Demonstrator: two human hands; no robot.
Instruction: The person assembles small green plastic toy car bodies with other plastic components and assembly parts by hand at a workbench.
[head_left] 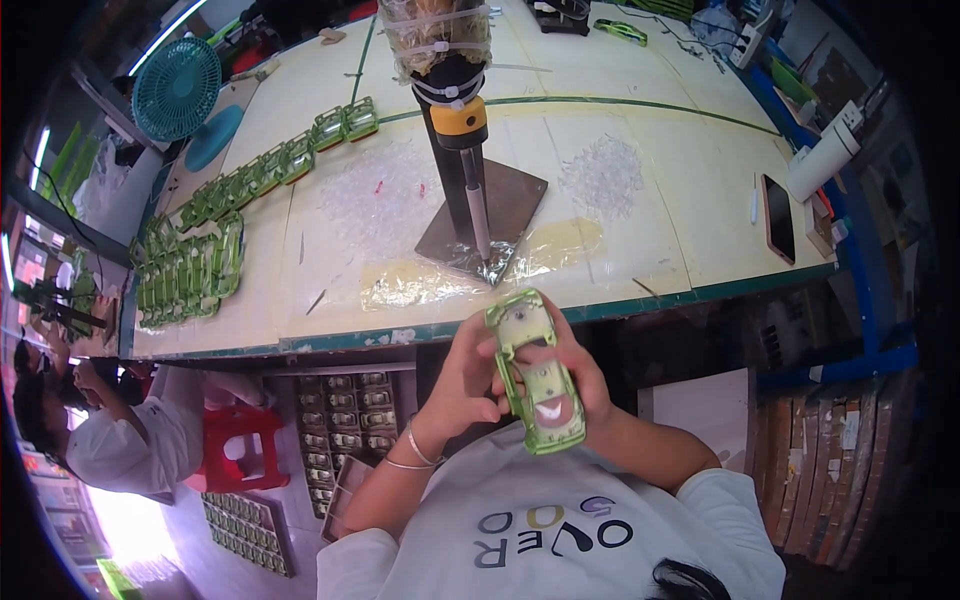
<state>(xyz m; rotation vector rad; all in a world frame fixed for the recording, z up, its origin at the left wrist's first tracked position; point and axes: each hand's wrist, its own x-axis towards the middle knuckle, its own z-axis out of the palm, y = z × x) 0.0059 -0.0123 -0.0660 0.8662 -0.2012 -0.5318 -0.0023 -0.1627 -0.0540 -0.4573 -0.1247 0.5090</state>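
A light green toy car body shell (540, 385) is held in front of my chest, before the table's near edge. Its hollow underside faces up, with pale inner parts and a curved opening at the lower end. My left hand (462, 378) grips the shell from its left side, the fingers partly hidden behind it. Along the opposite side, my right hand (584, 385) is closed around the shell. Just beyond, an upright black-and-yellow tool with a thin metal shaft (478, 205) points down at a dark square plate (522, 205) on the table.
Rows of green car shells (190, 275) line the table's left side. Small clear plastic pieces lie in a left pile (375, 190) and a right pile (602, 175). A phone (778, 218) and a teal fan (178, 90) flank the table. A person (150, 430) sits left, near a red stool (240, 440).
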